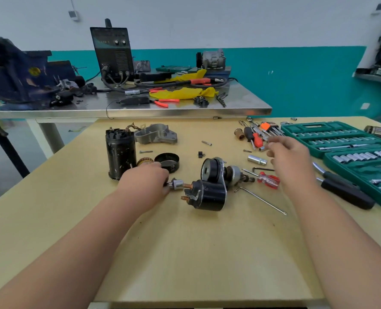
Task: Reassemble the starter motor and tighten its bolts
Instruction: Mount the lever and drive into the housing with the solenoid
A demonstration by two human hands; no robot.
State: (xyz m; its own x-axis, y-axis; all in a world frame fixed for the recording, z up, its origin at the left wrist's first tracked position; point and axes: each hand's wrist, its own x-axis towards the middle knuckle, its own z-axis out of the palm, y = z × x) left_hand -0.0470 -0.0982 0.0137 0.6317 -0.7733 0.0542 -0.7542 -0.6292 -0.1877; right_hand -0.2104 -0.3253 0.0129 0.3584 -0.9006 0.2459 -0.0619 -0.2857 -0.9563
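Copper stud (pixel 188 186) on the solenoid (pixel 209 195) points left, in line with the socket driver (pixel 177 184) the left hand (pixel 145 178) grips; the right hand (pixel 287 155), loose-fingered and empty, is farther off.

We see the black solenoid (pixel 209 195) lying on its side, one copper stud (pixel 188 186) in a silver socket (pixel 178 184), joined to the pinion drive (pixel 236 172) behind it, while the scuffed black casing (pixel 120 152) stands upright near the grey end housing (pixel 156 134).

Shiny steel-topped table (pixel 185 111) carries black boxy welding machine (pixel 113 53) mid-back, dark blue iron vise (pixel 18 73) at left end, crumpled yellow cloth (pixel 185 93) front-right.
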